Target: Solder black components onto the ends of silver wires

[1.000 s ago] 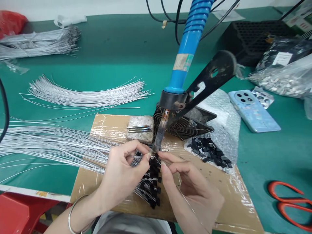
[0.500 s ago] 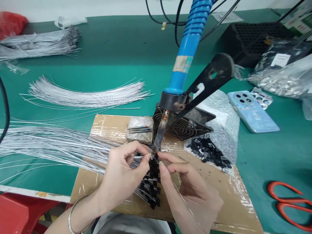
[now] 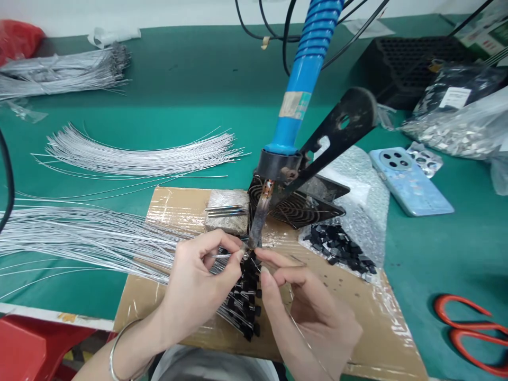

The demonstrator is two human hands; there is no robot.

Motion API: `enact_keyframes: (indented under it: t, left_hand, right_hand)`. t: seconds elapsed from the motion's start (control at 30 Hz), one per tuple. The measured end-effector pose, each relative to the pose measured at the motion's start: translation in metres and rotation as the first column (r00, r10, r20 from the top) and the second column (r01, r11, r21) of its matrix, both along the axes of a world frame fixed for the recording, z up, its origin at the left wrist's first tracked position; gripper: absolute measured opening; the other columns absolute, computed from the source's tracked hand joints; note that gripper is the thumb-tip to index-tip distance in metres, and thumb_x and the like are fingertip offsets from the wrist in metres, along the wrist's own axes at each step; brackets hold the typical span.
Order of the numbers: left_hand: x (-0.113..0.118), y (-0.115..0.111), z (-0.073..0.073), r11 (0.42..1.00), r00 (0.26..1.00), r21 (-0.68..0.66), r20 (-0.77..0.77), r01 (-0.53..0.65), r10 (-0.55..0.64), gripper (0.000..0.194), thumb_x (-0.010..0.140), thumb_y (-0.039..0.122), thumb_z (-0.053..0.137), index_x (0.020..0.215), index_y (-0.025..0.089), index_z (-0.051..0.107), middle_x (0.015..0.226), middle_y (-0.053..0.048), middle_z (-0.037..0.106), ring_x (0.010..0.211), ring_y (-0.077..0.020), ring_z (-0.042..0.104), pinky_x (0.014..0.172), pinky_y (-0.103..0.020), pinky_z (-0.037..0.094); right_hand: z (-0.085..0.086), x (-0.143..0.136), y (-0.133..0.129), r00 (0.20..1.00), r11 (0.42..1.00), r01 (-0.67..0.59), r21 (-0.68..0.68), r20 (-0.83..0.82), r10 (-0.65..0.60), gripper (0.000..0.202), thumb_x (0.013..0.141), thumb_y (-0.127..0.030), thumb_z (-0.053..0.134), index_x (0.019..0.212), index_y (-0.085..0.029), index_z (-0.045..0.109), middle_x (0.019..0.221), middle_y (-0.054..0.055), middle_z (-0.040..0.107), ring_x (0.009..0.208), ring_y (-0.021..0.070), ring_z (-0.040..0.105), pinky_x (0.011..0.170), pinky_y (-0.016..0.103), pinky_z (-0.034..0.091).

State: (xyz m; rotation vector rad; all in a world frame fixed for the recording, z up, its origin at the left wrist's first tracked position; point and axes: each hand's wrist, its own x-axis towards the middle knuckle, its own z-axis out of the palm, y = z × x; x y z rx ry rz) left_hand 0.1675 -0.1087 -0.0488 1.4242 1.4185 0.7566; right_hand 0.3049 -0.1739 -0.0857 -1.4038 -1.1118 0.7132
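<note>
A blue-handled soldering iron (image 3: pixel 297 103) hangs in a black bracket (image 3: pixel 343 127), its darkened tip pointing down between my hands. My left hand (image 3: pixel 198 288) is closed in a pinch on a grey wire, its end right by the tip. My right hand (image 3: pixel 313 304), thumb and fingers together, pinches thin solder wire (image 3: pixel 298 329) that runs back across the palm. The joint itself is too small and covered by fingertips to make out. Below, wires with black end pieces (image 3: pixel 246 301) lie in a row on the cardboard (image 3: pixel 357 323).
Long grey wires (image 3: pixel 99 233) spread left, with another bundle (image 3: pixel 146 159) behind. A fan (image 3: pixel 296 203) stands behind the tip, beside a block (image 3: pixel 224 219) with thin rods. Loose black pieces (image 3: pixel 341 246), a phone (image 3: pixel 413 180) and red-handled scissors (image 3: pixel 472 328) are at right.
Both hands stay at the iron's tip with almost no movement. The solder wire by my right hand bows slightly more, and the whole view has shifted a little.
</note>
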Motion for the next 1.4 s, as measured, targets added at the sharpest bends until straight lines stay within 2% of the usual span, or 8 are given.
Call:
enact_keyframes:
  t: [0.27,0.43,0.63,0.8,0.93,1.17,1.4]
  left_hand:
    - [0.0015,0.0011,-0.0006,1.0,1.0,-0.007,0.003,0.005,-0.005,0.012,0.083,0.021,0.061,0.072,0.018,0.067,0.083,-0.006,0.078,0.076,-0.0191,0.071,0.062,-0.027,0.052]
    - [0.0024,0.0015,-0.0007,1.0,1.0,-0.018,0.0,0.006,-0.006,0.013,0.083,0.023,0.061,0.073,0.018,0.068,0.083,-0.006,0.078,0.075,-0.0194,0.07,0.064,-0.029,0.052]
    - [0.0018,-0.0002,0.0014,0.999,1.0,-0.034,0.016,0.016,-0.016,0.014,0.084,0.023,0.061,0.074,0.018,0.068,0.083,-0.007,0.078,0.079,-0.0213,0.071,0.066,-0.031,0.052]
    - [0.0021,0.0003,0.0022,1.0,1.0,-0.018,0.011,0.01,-0.01,0.015,0.084,0.024,0.061,0.073,0.018,0.068,0.08,-0.006,0.077,0.071,-0.0187,0.067,0.059,-0.029,0.046]
    - [0.0014,0.0009,0.0019,1.0,1.0,-0.023,0.018,0.019,-0.018,0.015,0.084,0.023,0.06,0.073,0.017,0.068,0.081,-0.006,0.077,0.074,-0.0191,0.068,0.061,-0.028,0.046]
    - [0.0017,0.0019,-0.0004,1.0,1.0,-0.004,-0.008,0.021,-0.021,0.015,0.082,0.023,0.06,0.072,0.017,0.068,0.079,-0.005,0.076,0.069,-0.0168,0.064,0.057,-0.027,0.042]
    - [0.0007,0.0019,-0.0019,1.0,1.0,0.005,-0.004,0.027,-0.027,0.014,0.082,0.022,0.061,0.072,0.018,0.069,0.079,-0.004,0.076,0.067,-0.0158,0.062,0.055,-0.027,0.039]
  right_hand:
    - [-0.0034,0.0009,0.0001,1.0,0.999,0.015,-0.043,-0.003,-0.015,0.016,0.093,-0.023,0.075,0.08,-0.024,0.066,0.109,0.006,0.083,0.102,0.021,0.08,0.09,0.028,0.061]
    - [-0.0063,0.0018,0.0005,1.0,1.0,0.011,-0.013,0.012,-0.011,0.015,0.093,-0.018,0.074,0.081,-0.023,0.066,0.108,0.007,0.083,0.101,0.021,0.08,0.086,0.027,0.062]
    - [-0.0019,0.0002,0.0013,1.0,1.0,0.03,-0.011,0.002,-0.03,0.015,0.091,-0.018,0.076,0.081,-0.023,0.067,0.107,0.006,0.083,0.099,0.021,0.08,0.09,0.029,0.062]
    - [0.0022,-0.0012,0.0024,0.999,0.999,0.035,-0.022,-0.003,-0.035,0.015,0.092,-0.02,0.076,0.079,-0.022,0.068,0.106,0.008,0.083,0.099,0.0231,0.081,0.092,0.031,0.064]
    - [0.0024,-0.002,0.0034,0.999,0.999,0.048,-0.012,-0.002,-0.048,0.016,0.092,-0.022,0.076,0.079,-0.021,0.069,0.104,0.01,0.083,0.096,0.0244,0.081,0.089,0.033,0.065]
    - [-0.0023,-0.0014,0.003,0.999,0.999,0.042,0.009,0.011,-0.042,0.015,0.092,-0.017,0.076,0.08,-0.021,0.068,0.103,0.007,0.083,0.094,0.0192,0.08,0.087,0.025,0.062]
    - [-0.0025,-0.0012,0.0027,0.999,0.999,0.041,0.01,0.027,-0.042,0.014,0.091,-0.017,0.077,0.081,-0.022,0.069,0.104,0.007,0.083,0.094,0.0201,0.081,0.087,0.028,0.062]
